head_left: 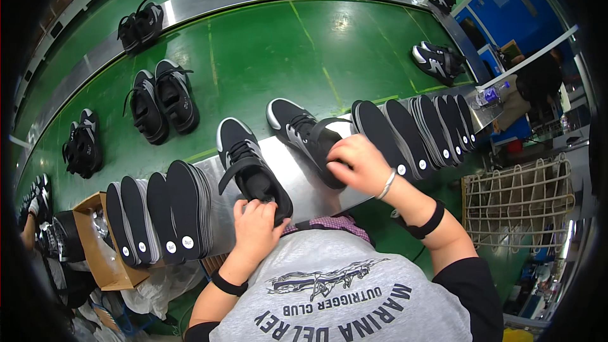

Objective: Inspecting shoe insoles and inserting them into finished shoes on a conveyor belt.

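Observation:
Two black sneakers with silver-grey toes stand on the metal ledge in front of me. On the left sneaker, my left hand grips the heel collar, its fingers bent over into the opening. The right sneaker is angled with its toe to the far left. My right hand is closed at that shoe's ankle opening, fingers curled against the collar; the fingertips are partly hidden. Stacks of black insoles with white round stickers flank the shoes, a left group and a right group.
Beyond the metal ledge runs a green conveyor surface carrying more black shoe pairs. An open cardboard box sits at the left. On the right are a wire rack and a plastic bottle. Another person's hand shows far left.

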A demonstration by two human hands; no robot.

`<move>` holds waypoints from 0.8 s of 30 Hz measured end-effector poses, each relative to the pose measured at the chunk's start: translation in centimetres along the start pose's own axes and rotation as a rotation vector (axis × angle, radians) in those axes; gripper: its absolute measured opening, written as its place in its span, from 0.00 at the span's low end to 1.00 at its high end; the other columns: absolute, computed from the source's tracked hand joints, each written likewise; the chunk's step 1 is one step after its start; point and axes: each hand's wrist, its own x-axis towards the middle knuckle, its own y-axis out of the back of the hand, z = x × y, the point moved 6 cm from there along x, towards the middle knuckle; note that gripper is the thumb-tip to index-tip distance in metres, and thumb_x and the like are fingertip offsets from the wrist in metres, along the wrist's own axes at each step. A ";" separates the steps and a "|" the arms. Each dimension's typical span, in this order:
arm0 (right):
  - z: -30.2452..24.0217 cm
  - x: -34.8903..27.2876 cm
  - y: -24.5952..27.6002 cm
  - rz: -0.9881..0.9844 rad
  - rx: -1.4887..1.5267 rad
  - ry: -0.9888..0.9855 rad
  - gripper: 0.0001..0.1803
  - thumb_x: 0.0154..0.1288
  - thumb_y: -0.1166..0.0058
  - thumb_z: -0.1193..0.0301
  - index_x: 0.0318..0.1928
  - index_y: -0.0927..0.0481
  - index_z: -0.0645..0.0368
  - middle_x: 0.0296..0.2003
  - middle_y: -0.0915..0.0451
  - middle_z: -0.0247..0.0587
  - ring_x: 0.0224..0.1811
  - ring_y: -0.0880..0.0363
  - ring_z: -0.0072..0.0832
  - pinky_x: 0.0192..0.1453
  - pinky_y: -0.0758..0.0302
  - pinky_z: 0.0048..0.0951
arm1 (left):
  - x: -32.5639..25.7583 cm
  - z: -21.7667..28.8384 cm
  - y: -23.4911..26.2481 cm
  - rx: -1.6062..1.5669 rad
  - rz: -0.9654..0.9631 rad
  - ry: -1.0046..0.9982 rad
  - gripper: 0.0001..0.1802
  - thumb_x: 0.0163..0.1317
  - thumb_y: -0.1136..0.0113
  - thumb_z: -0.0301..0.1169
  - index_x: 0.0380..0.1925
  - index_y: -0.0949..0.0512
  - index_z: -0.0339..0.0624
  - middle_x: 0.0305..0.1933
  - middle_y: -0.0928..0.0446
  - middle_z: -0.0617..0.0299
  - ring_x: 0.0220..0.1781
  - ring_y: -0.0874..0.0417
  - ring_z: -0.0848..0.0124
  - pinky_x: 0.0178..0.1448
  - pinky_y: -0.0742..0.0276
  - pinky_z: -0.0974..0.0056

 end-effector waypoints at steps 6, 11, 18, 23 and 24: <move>4.3 -5.5 -3.2 -0.145 0.071 -0.252 0.21 0.49 0.45 0.56 0.38 0.24 0.58 0.43 0.30 0.57 0.43 0.31 0.48 0.46 0.32 0.38 | 2.0 -2.0 3.7 0.114 0.046 0.130 0.15 0.40 0.37 0.31 0.30 0.26 0.40 0.30 0.27 0.57 0.38 0.28 0.60 0.47 0.39 0.57; 5.7 -6.0 -1.0 -0.081 0.366 -0.364 0.26 0.53 0.49 0.54 0.46 0.29 0.61 0.40 0.26 0.48 0.42 0.27 0.39 0.46 0.31 0.32 | 4.7 2.1 3.5 -0.116 0.141 0.024 0.21 0.40 0.37 0.32 0.37 0.29 0.38 0.37 0.28 0.54 0.42 0.29 0.56 0.49 0.37 0.56; 21.1 -9.7 5.2 0.230 -0.452 -0.792 0.21 0.45 0.40 0.61 0.40 0.29 0.54 0.41 0.30 0.42 0.46 0.30 0.40 0.47 0.32 0.40 | 10.6 4.6 -5.5 -0.026 -0.075 0.021 0.52 0.33 0.31 0.36 0.59 0.50 0.35 0.59 0.46 0.44 0.61 0.45 0.50 0.63 0.52 0.52; 23.9 -10.6 4.6 0.039 -0.560 -0.945 0.25 0.41 0.37 0.58 0.41 0.31 0.51 0.42 0.31 0.42 0.47 0.31 0.38 0.49 0.35 0.41 | 11.1 4.4 -5.4 -0.100 0.004 -0.075 0.44 0.29 0.33 0.27 0.52 0.40 0.34 0.47 0.37 0.48 0.53 0.37 0.53 0.58 0.41 0.57; 23.4 -10.5 5.0 0.032 -0.591 -0.938 0.25 0.41 0.37 0.57 0.40 0.30 0.50 0.41 0.30 0.41 0.47 0.30 0.38 0.47 0.35 0.40 | 11.0 4.0 -4.9 -0.149 0.092 -0.088 0.32 0.28 0.36 0.24 0.42 0.33 0.36 0.43 0.34 0.51 0.49 0.34 0.55 0.53 0.35 0.59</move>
